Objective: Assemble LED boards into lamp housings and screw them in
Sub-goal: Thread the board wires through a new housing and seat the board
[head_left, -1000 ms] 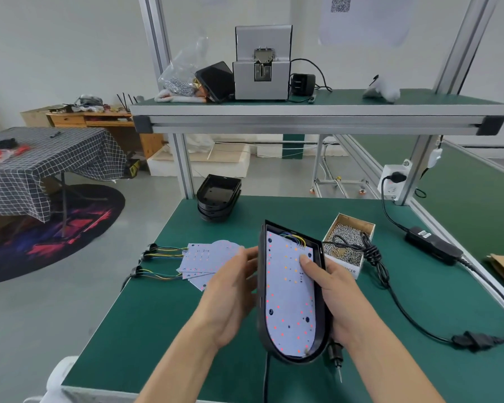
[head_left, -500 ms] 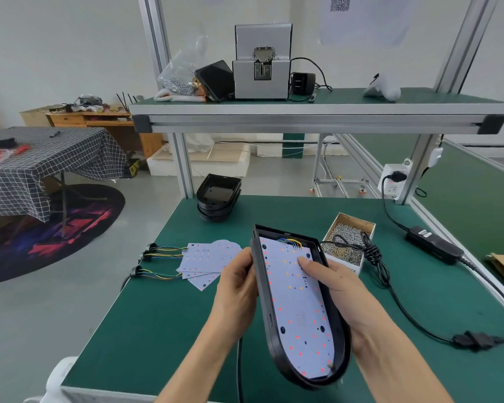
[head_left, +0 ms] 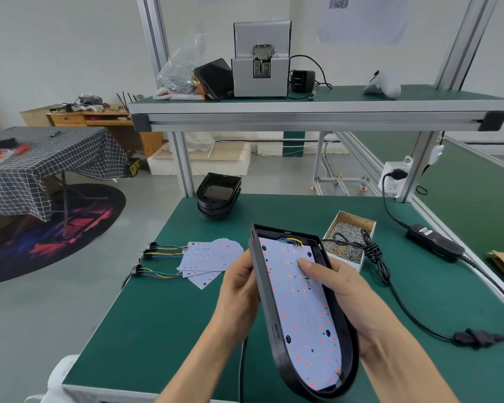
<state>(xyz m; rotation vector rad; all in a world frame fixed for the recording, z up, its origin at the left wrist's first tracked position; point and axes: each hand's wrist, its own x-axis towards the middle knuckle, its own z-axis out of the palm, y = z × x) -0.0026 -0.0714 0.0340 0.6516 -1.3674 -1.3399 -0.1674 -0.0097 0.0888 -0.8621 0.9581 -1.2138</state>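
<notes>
A black lamp housing (head_left: pixel 269 318) is held tilted above the green bench, with a white LED board (head_left: pixel 303 312) lying inside it, coloured wires at its far end. My left hand (head_left: pixel 239 292) grips the housing's left wall. My right hand (head_left: pixel 352 298) holds the right side from beneath, its thumb pressing on the board. Spare LED boards (head_left: pixel 213 260) with wire leads lie fanned out on the bench to the left. A stack of empty black housings (head_left: pixel 218 196) stands at the far edge. A cardboard box of screws (head_left: pixel 349 239) sits to the right.
A black power cable (head_left: pixel 390 289) with an adapter (head_left: pixel 434 242) runs across the right of the bench (head_left: pixel 157 315). An upper shelf (head_left: pixel 317 109) carries a grey screw feeder and a bag of screws. A cord hangs below the housing near the front edge.
The housing has tipped from nearly upright to a flatter slant and shifted right and nearer to me. Both hands kept their hold, the right one sliding under the right side.
</notes>
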